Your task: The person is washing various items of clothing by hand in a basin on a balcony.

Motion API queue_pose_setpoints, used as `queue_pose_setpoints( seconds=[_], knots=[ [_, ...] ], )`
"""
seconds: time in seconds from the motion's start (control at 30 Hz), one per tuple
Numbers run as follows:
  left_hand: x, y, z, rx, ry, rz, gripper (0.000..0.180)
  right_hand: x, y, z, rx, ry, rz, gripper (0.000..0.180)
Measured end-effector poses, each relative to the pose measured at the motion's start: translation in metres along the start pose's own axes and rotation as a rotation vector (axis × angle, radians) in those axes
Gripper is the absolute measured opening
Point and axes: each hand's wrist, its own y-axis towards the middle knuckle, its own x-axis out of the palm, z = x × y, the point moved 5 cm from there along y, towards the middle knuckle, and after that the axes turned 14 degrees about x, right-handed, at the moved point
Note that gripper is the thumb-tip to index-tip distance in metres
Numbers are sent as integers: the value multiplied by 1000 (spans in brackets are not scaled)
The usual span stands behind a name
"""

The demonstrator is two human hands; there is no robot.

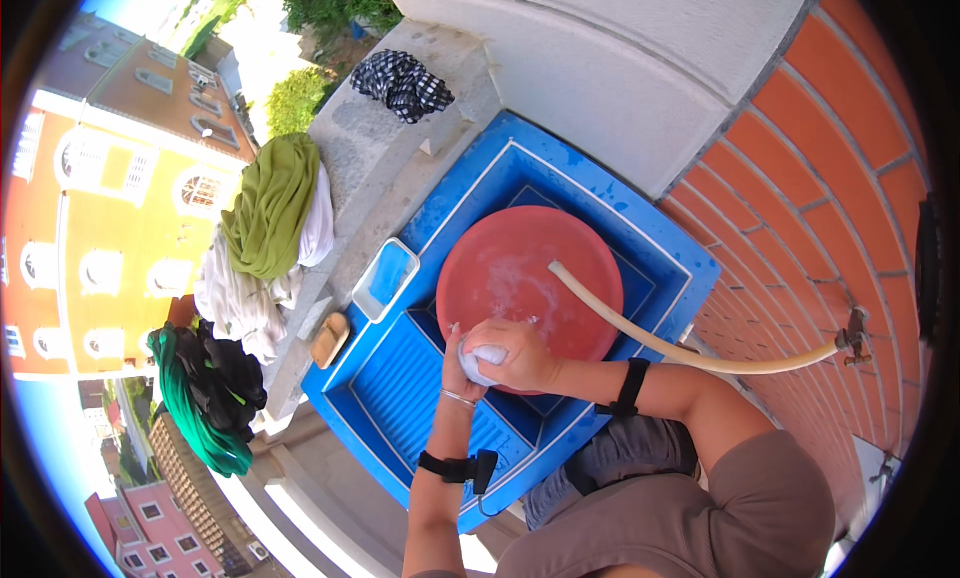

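Over the near edge of a red basin [470,248], both my hands are closed round a bunched white cloth [484,357]. My left hand [455,371] grips it from the left, and my right hand [527,352] wraps over it from the right. The basin sits in a blue wash sink [660,233] and holds water with some suds. A beige hose [650,340] reaches over the basin from the right, its open end above the water. Whether water runs from it, I cannot tell. My palms and part of the cloth are hidden by my fingers.
A ribbed washboard [425,398] forms the sink's left part. On its rim lie a white tray [385,280] and a wooden brush-like block [329,340]. Green [268,208], white, black and checkered [402,85] clothes lie along the ledge. A tap [853,338] juts from the brick wall.
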Motion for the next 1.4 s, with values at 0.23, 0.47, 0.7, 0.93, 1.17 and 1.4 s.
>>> queue_pose_setpoints(
  seconds=[0.23, 0.47, 0.7, 0.93, 1.17, 1.4],
  knots=[
    [-2, -5, -2, -122, 183, -171, 29, 14, -13, -14, -312, -164, -170, 13],
    [18, -13, 4, 14, 748, -277, 17, 24, -30, -19, -467, -340, -337, 9],
    [-8, 2, -14, 55, 1022, -539, 17, 30, -51, -9, -535, -379, -456, 10],
    [-22, -13, -6, 216, 830, -283, 18, 19, -33, 10, -122, -136, -350, 8],
    [47, -60, 47, 1035, 873, -142, 22, 0, -9, 134, 1329, 1185, -3, 59],
    [69, -107, 62, 1622, 1195, -334, 28, 37, 1, 6, 1001, 1278, -474, 48]
  ],
)
